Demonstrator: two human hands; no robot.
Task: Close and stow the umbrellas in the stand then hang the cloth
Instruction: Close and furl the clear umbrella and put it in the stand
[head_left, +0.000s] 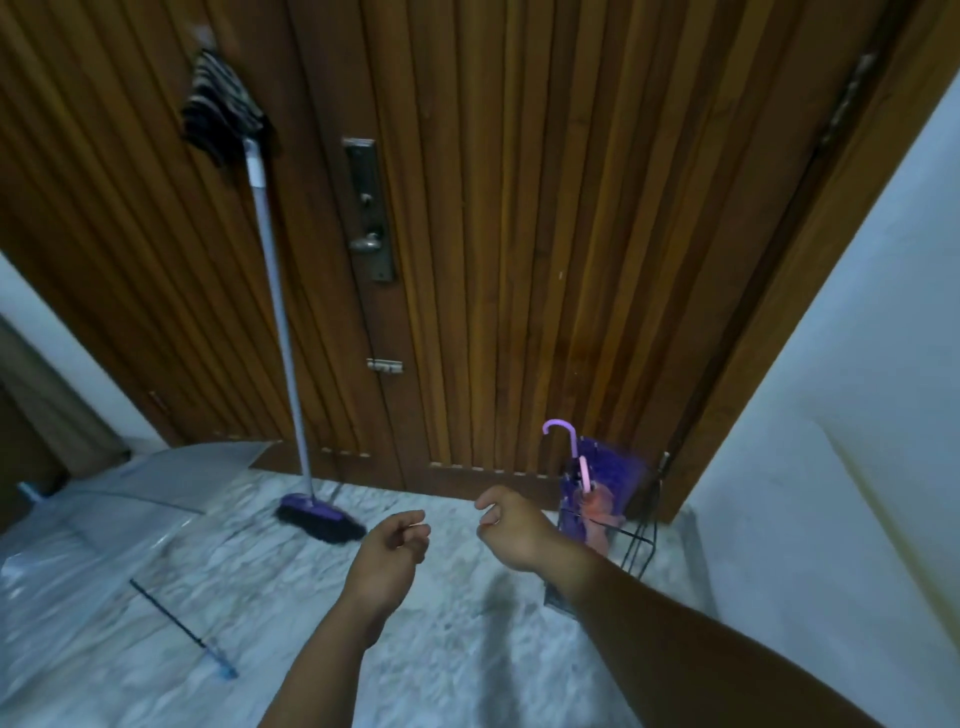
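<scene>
A clear, open umbrella (104, 530) lies on the marble floor at the left, its dark shaft and blue handle (182, 631) pointing toward me. A purple umbrella with a pink hooked handle (563, 441) stands in the black wire stand (636, 545) by the door's right corner. A striped dark cloth (221, 106) hangs high on the door, over the top of a broom's handle. My left hand (387, 558) and my right hand (511, 527) hover above the floor with loosely curled fingers, holding nothing. My right hand is just left of the stand.
A broom (283, 332) with a purple head leans against the wooden door (519, 234). The door's lock plate and lever (369, 213) are at centre. A white wall (857, 389) closes the right side.
</scene>
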